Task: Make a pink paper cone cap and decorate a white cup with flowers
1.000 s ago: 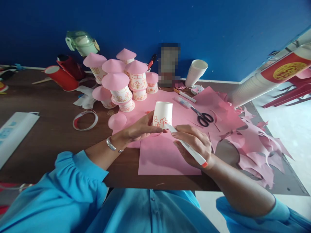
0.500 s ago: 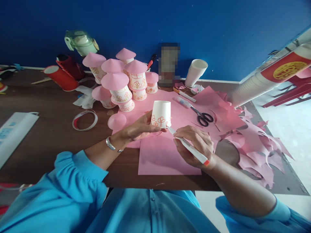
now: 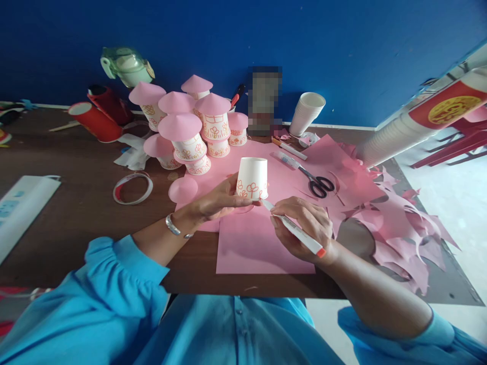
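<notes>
An upside-down white paper cup (image 3: 252, 175) with orange-red flowers drawn near its rim is held by my left hand (image 3: 218, 200), fingers behind and beneath it. My right hand (image 3: 302, 223) grips a white marker (image 3: 302, 237) with a red end; its tip is at the lower right of the cup. Pink paper sheets (image 3: 262, 253) lie under both hands. Behind to the left stand several decorated cups with pink cone roofs (image 3: 180, 126), some of them stacked. A small pink cone (image 3: 183, 190) lies near my left hand.
Black-handled scissors (image 3: 321, 186), another marker (image 3: 289, 149) and pink paper scraps (image 3: 403, 233) lie on the right. A cup stack (image 3: 307, 114) stands by the blue wall. Tape (image 3: 133, 189) and red cups (image 3: 95, 121) are on the left; a long cup stack (image 3: 399, 132) leans at right.
The marker and my right hand have shifted very slightly to the left. My left hand and the cup look almost the same.
</notes>
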Demonstrator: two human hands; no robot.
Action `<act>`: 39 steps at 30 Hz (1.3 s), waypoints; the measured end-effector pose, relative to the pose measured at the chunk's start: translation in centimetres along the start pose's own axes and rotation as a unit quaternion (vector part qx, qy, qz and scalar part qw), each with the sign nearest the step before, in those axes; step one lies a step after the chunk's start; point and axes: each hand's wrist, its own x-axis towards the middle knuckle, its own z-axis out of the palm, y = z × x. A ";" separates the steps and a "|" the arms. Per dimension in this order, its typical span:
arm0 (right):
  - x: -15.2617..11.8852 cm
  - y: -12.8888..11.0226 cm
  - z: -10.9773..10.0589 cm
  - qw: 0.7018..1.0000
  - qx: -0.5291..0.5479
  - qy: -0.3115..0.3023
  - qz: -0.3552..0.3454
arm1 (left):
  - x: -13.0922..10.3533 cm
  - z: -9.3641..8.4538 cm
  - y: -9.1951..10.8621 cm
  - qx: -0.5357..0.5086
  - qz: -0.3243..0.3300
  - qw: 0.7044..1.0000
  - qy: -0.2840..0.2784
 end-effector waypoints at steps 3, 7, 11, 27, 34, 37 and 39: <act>0.1 0.0 0.0 1.000 -0.005 -0.004 0.001 | 0.0 -0.1 -0.2 -0.001 -0.009 1.000 -0.002; 0.2 0.0 0.0 1.000 -0.013 -0.003 -0.007 | 0.1 -0.1 -0.1 -0.002 -0.007 1.000 -0.008; 0.2 0.0 0.0 1.000 -0.013 -0.009 -0.013 | 0.2 0.0 -0.1 -0.013 0.010 1.000 -0.017; 0.2 -0.1 -0.2 1.000 -0.001 -0.025 -0.003 | 0.2 0.1 0.0 -0.012 0.009 1.000 -0.011; 0.0 0.1 -0.2 1.000 0.021 0.005 -0.013 | 0.2 -0.2 0.0 0.011 0.003 1.000 -0.010; 0.0 0.1 -0.2 1.000 0.014 0.003 -0.012 | 0.2 -0.2 0.0 0.010 -0.003 1.000 -0.012; 0.0 0.1 -0.2 1.000 0.012 -0.004 -0.010 | 0.2 -0.2 0.0 0.010 -0.003 1.000 -0.013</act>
